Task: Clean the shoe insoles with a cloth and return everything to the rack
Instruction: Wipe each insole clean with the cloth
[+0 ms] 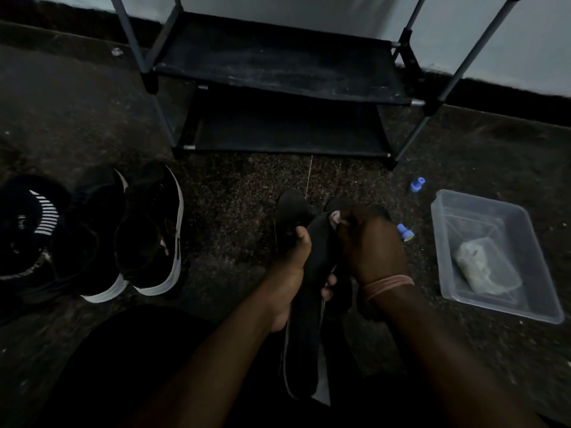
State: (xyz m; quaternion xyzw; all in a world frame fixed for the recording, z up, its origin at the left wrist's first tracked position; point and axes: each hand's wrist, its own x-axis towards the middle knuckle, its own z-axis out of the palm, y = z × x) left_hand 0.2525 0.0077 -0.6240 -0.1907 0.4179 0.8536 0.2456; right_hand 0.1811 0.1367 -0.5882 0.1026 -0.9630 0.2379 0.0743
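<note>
Lying on the carpet, to the right of the rack and nearer the viewer: a clear plastic tub, holding one pale, crumpled wad — cloth or bag, cannot tell which. No readable writing on tub or wad. Sitting between tub and rack's right front foot: two small blue caps, well apart from each other.

Directly before the rack, gripping a dark insole at mid-length: left hand, thumb curling over the upper face, fingers wrapping beneath. Pressing down on the insole's far end: right hand, fingers curled, pinching a small pale bit of cloth — pink bands circling the wrist. Peeking out under the hands: another dark insole on the carpet.

Standing left of the rack's front, toes away from it: two black shoes with white soles, touching side by side. Further left: another dark shoe with a striped patch; lettering there too blurred for reading. Rack shelves showing only black fabric.
</note>
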